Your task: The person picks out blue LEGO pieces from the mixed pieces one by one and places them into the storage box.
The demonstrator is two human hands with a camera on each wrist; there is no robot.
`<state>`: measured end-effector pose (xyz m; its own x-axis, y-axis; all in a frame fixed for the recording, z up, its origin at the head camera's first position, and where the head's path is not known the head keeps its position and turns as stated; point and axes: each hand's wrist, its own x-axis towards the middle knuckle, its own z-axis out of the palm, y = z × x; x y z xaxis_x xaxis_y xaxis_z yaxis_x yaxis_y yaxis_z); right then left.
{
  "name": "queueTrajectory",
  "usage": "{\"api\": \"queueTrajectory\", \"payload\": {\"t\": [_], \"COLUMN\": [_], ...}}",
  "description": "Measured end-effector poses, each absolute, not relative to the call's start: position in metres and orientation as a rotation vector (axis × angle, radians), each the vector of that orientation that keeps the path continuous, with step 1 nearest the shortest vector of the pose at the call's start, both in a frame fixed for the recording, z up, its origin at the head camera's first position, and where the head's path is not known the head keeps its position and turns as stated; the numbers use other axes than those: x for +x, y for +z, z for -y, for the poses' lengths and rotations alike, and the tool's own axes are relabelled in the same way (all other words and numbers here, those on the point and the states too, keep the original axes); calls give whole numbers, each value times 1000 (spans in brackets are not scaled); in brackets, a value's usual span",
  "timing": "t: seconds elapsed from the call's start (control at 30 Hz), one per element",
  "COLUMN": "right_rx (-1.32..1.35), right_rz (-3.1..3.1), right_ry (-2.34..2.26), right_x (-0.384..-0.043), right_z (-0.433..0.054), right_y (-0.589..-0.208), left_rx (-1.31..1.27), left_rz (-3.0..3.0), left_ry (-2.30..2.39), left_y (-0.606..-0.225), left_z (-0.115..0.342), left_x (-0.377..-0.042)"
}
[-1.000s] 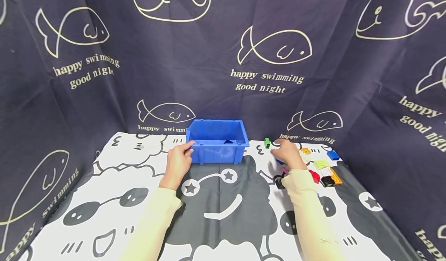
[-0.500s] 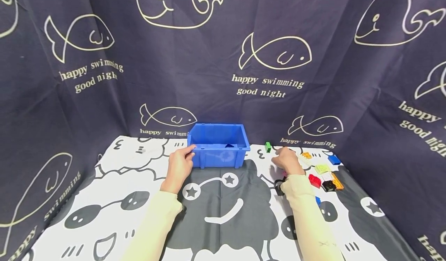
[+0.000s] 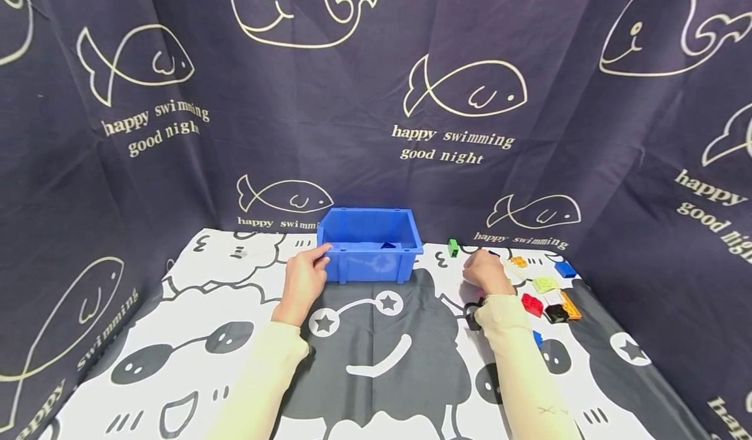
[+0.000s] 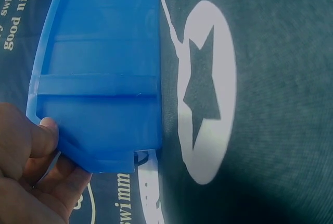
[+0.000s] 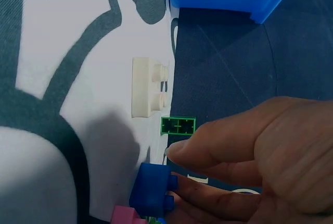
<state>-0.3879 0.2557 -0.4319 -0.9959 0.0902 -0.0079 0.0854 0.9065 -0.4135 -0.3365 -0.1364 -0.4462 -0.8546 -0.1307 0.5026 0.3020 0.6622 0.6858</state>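
Right wrist view: studded blue plastic brick (image 5: 149, 190) sits just below our right hand (image 5: 265, 156), thumb parted leftward from the fingers

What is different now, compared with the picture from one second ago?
The right hand has drawn back slightly from the green brick and looks less spread. It is now at a blue brick, but whether it grips it is not clear. The left hand still holds the blue box; the box and the green brick stayed in place.

A dark curtain (image 3: 352, 133) with fish outlines hangs behind a cartoon-printed cloth (image 3: 382, 335).
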Motion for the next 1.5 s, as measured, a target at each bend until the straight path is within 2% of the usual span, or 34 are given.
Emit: {"api": "queueTrajectory", "payload": {"t": [1.07, 1.5], "right_rx": [-124, -49], "right_rz": [3029, 2923], "right_ry": [693, 634], "right_x": [-387, -380], "right_z": [-258, -257], "right_y": [-443, -431], "left_rx": [-147, -130], "left_rz": [2325, 2333], "left_ry": [-1102, -1114], "left_y": [-448, -449], "left_z": [136, 136], "left_x": [-335, -336]}}
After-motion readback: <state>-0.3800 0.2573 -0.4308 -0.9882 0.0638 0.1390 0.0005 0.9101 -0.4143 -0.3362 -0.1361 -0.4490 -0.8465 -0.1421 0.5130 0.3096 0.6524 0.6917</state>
